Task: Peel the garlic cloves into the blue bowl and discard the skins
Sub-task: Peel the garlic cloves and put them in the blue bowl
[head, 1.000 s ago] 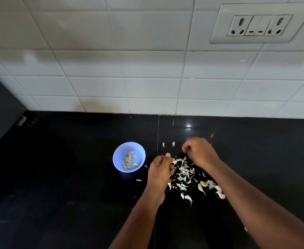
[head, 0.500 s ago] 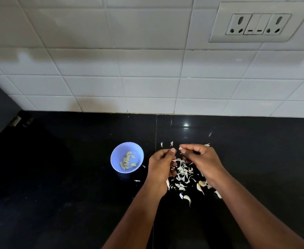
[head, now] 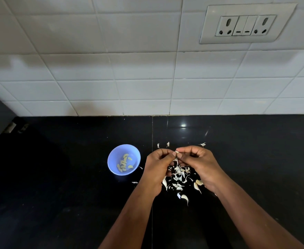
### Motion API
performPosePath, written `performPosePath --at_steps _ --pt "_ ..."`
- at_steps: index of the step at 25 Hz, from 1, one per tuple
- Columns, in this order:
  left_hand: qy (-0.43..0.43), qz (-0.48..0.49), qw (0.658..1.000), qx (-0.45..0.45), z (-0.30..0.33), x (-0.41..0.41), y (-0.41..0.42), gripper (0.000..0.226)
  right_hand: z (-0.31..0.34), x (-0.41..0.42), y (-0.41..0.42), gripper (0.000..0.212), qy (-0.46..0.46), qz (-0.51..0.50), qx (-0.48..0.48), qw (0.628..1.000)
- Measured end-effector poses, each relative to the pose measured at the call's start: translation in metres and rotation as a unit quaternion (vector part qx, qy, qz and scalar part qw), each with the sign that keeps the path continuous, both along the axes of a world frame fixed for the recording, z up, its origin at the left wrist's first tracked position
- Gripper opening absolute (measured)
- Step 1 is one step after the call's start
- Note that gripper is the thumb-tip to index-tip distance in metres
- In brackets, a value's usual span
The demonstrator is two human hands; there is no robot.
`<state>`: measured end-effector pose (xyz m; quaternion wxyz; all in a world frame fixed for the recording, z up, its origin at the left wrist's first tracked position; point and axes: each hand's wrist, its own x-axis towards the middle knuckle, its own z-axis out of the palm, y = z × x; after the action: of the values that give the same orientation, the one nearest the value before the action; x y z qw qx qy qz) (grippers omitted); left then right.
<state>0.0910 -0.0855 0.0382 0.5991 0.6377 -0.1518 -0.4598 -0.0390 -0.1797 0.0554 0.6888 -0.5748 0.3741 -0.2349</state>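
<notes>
A small pale clove is sitting pinched between fingertips at centre frame, mostly hidden. Left of it, the round blue bowl is standing upright, holding a cluster of yellowish peeled cloves. White papery skins are lying scattered below centre, with a few unpeeled cloves lying among them.

1. I see one blue bowl.
2. About ten peeled garlic cloves lie in it.
3. I have two hands here, my left hand and my right hand.
4. One pile of skins has too many bits to count.
5. One wall plate has two sockets.
</notes>
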Motion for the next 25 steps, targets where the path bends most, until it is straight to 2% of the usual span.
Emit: performPosePath --at_steps 7,13,17,19,21,23,24,25 --pt "-0.064 -0.003 0.998 0.012 0.005 -0.001 -0.003 0.012 -0.002 0.005 0.001 0.018 0.005 0.012 -0.011 1.0" --pt "-0.045 -0.021 0.999 -0.018 0.014 -0.009 -0.001 0.015 -0.008 0.009 0.011 0.024 -0.095 -0.05 0.152 0.983" --pt "-0.015 -0.037 0.999 -0.027 0.014 -0.011 0.006 0.016 -0.009 0.01 0.012 0.015 -0.124 -0.072 0.212 0.967" --pt "-0.01 -0.047 0.999 -0.002 0.013 -0.01 0.009 0.016 -0.009 0.01 0.01 0.013 -0.127 -0.089 0.223 0.962" --pt "-0.061 -0.055 0.994 0.069 0.01 -0.011 0.009 0.022 -0.009 0.009 0.009 0.014 -0.117 -0.095 0.201 0.968" --pt "-0.149 -0.074 0.978 0.122 0.001 -0.01 0.01 0.031 -0.009 0.008 0.009 0.015 -0.097 -0.096 0.157 0.978" --pt "-0.195 -0.08 0.969 0.13 -0.003 -0.01 0.01 0.03 -0.009 0.008 0.01 0.016 -0.08 -0.095 0.127 0.984" --pt "-0.215 -0.082 0.965 0.126 -0.006 -0.009 0.01 0.018 -0.009 0.007 0.011 0.017 -0.055 -0.094 0.093 0.99"
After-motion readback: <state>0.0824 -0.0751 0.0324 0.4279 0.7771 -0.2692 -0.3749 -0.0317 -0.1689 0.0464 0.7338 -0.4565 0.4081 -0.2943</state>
